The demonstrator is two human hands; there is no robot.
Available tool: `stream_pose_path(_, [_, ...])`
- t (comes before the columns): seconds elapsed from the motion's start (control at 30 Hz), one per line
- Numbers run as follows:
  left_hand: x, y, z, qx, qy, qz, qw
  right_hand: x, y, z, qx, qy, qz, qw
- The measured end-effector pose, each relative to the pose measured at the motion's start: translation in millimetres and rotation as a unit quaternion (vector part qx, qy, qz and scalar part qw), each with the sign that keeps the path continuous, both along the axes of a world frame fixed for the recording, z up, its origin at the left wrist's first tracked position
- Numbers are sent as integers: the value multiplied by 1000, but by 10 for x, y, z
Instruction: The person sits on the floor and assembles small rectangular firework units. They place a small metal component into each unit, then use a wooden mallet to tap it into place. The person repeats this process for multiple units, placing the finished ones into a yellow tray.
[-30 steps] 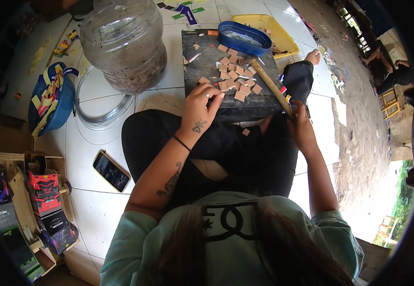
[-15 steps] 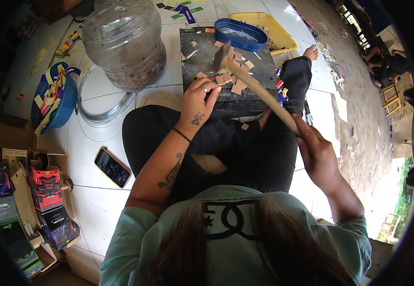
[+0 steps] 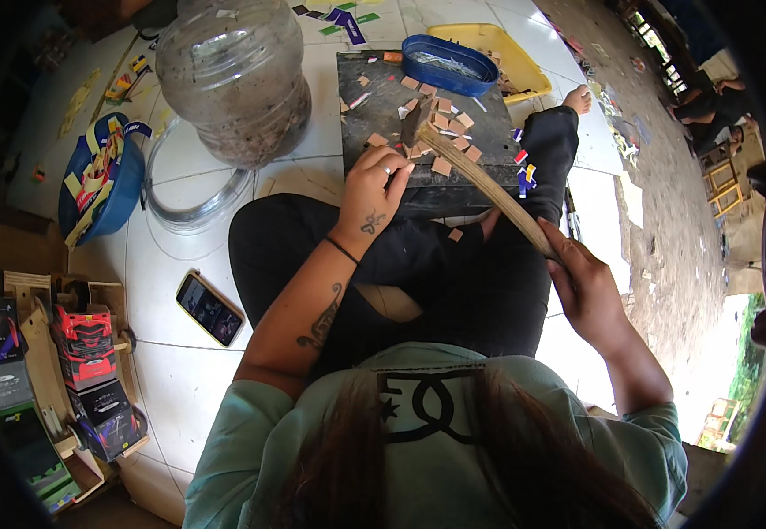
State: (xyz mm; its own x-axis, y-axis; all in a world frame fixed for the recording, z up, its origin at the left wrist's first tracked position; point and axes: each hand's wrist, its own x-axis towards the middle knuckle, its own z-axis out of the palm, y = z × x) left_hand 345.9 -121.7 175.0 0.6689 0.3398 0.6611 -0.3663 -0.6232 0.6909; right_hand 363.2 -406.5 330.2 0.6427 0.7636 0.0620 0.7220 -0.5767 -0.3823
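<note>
My right hand [image 3: 586, 286] is wrapped round the lower end of a hammer's wooden handle [image 3: 489, 183]. The hammer's dark head [image 3: 415, 122] is low over the black block [image 3: 365, 101], just beyond my left fingertips. With thumb and fingers pinched together, my left hand [image 3: 370, 189] rests at the block's near edge; whatever it holds is hidden. Small brown square pieces [image 3: 464, 120] lie scattered across the block, several around the hammer head. One loose brown square [image 3: 455, 234] lies by my legs.
At the block's far side stand a blue oval tub [image 3: 450, 66] and a yellow tray [image 3: 528, 66]. A large clear plastic jug [image 3: 233, 88], a coil of wire [image 3: 196, 216], a blue basin [image 3: 118, 207] of coloured strips and a phone [image 3: 210, 308] are to the left.
The hammer head has come down and slightly nearer, toward my left fingertips. My left hand stays almost in place, still pinched. The whole view has shifted slightly.
</note>
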Motion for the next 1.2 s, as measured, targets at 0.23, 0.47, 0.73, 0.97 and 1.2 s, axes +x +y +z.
stream_pose_path(0.23, [0, 6, -17, -6, -1, -9, 1000, -9, -20, 36, -36, 68, -50, 996])
stream_pose_path(0.47, [8, 7, -28, -7, 0, -8, 1000, 17, -50, -34, 20, 18, -6, 1000])
stream_pose_path(0.73, [14, 35, -37, -4, 13, 8, 1000, 25, -70, -110, -9, 29, -1, 1000])
stream_pose_path(0.97, [9, 28, 26, -82, 70, -23, 994, 63, -56, -21, 88, 3, -9, 996])
stream_pose_path(1.2, [35, 402, 196, 135, 168, -25, 976, 143, -1, -90, 100, 86, -31, 991])
